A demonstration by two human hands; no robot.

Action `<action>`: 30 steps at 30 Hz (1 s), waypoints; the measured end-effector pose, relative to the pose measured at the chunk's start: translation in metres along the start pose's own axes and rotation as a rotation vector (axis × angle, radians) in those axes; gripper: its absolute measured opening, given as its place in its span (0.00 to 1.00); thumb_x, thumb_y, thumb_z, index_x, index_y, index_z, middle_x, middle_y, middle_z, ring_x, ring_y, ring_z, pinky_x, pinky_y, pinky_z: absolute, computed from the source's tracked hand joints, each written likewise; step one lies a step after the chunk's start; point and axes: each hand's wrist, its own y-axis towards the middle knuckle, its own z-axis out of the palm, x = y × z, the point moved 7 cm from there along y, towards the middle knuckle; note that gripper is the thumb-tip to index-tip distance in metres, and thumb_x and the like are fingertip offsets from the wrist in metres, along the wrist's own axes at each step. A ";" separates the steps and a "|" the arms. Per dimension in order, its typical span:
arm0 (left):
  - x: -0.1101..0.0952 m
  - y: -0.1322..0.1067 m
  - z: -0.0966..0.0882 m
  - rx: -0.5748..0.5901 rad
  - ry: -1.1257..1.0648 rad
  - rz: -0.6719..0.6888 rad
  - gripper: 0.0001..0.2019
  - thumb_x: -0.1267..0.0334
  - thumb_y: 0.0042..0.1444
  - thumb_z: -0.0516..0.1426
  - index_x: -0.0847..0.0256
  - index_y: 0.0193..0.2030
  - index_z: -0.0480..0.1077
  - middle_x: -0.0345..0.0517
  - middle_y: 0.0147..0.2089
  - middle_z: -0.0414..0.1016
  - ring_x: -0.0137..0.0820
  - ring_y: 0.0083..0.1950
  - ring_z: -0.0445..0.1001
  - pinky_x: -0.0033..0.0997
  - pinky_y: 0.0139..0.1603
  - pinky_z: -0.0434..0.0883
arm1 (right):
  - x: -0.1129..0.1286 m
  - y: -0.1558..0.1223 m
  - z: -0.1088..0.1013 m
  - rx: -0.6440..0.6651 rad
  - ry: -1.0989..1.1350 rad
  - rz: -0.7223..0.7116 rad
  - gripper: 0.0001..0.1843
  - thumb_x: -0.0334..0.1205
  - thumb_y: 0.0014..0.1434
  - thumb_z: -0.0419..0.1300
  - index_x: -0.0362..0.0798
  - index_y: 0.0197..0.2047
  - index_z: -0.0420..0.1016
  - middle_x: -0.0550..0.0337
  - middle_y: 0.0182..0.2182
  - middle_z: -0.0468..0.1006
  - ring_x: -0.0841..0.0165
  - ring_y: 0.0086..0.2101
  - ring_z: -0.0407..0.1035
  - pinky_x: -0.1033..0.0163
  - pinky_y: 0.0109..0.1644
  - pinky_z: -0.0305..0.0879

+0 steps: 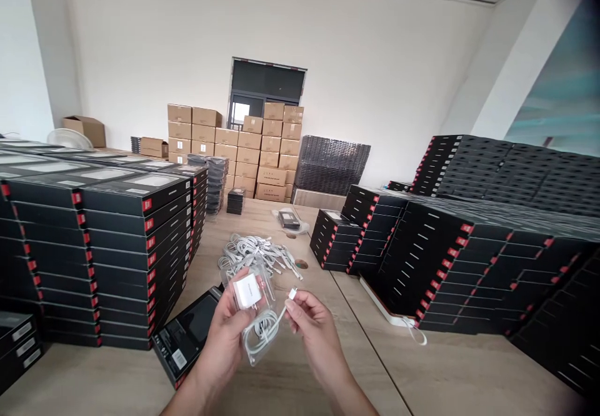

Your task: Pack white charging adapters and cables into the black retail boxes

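The left hand (225, 341) is closed around a white charger (247, 291) and a clear bag (257, 348), with the thumb across the charger's front and the fingers behind it; the bag hangs under the charger with a coiled white cable (263, 327) seemingly inside it; the right hand (314, 325), just beside the left at its 3 o'clock, pinches the cable's connector (292, 293) between thumb and forefinger, the other fingers curled in; the cable rises from the bag to that pinch; both hands are held above the table (445, 372), at 6 o'clock in the view; an open black box (187, 335) lies flat on the table at 9 o'clock of the left hand, its near corner hidden by the wrist; a loose pile of white cables (257, 253) lies near the hands at 12 o'clock; further on at 12 o'clock sits a small bagged dark item (289, 219); a tall left stack of black boxes (117, 247) with red tabs fills 9 o'clock, touching the open box; a low stack (335, 241) stands at 1 o'clock, and a long right stack (469, 260) runs from 2 to 4 o'clock; brown cartons (244, 147) are piled against the far wall at 12 o'clock, with stacked dark trays (330, 163) just beside them at their 3 o'clock
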 end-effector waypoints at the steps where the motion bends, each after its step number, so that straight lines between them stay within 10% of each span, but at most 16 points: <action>1: 0.001 0.000 0.001 0.000 0.004 -0.001 0.31 0.68 0.45 0.67 0.53 0.58 0.67 0.48 0.51 0.79 0.36 0.52 0.76 0.34 0.56 0.69 | 0.001 -0.001 0.002 -0.001 -0.009 -0.016 0.15 0.49 0.50 0.69 0.47 0.34 0.76 0.64 0.23 0.70 0.72 0.24 0.61 0.69 0.26 0.57; 18: 0.011 -0.005 0.007 0.007 -0.007 -0.061 0.33 0.67 0.42 0.69 0.55 0.58 0.67 0.51 0.53 0.78 0.39 0.55 0.75 0.39 0.60 0.67 | 0.003 -0.004 0.005 -0.076 -0.046 -0.073 0.18 0.47 0.52 0.66 0.46 0.45 0.80 0.63 0.24 0.75 0.72 0.22 0.63 0.67 0.27 0.63; 30: 0.030 -0.013 0.015 -0.032 0.019 -0.175 0.31 0.70 0.37 0.68 0.57 0.53 0.70 0.49 0.49 0.80 0.44 0.53 0.76 0.39 0.53 0.70 | 0.033 -0.015 0.026 -0.086 -1.199 -0.706 0.15 0.29 0.59 0.55 0.48 0.44 0.81 0.58 0.27 0.76 0.69 0.26 0.70 0.66 0.30 0.60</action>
